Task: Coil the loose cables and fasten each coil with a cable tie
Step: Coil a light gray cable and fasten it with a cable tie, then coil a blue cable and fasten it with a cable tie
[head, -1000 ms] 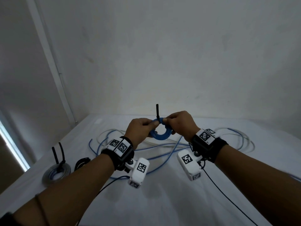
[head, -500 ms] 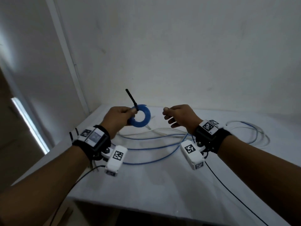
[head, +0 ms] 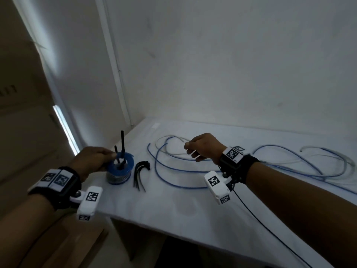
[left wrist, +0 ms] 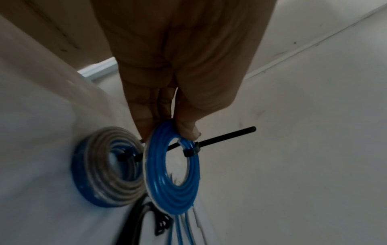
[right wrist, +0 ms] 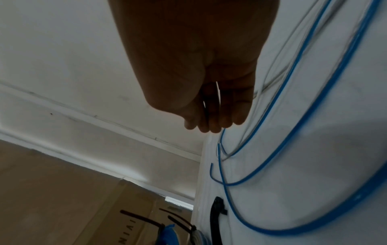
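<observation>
Cables (head: 173, 167) sprawl over white table (head: 193, 219) (walls bare white).

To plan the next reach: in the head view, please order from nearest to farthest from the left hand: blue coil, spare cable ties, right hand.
1. blue coil: pinched by the left hand.
2. spare cable ties: just right of it.
3. right hand: farther right, over loose cables.

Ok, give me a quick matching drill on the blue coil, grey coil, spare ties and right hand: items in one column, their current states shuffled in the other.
1. blue coil
2. grey coil
3. spare ties
4. right hand

a. holds nothing, above the loose cables
b. lying bundled on the table
c. pinched by the left hand
d. resting on the table, already tied

Pairs: 1-c, 2-d, 3-b, 4-a
</observation>
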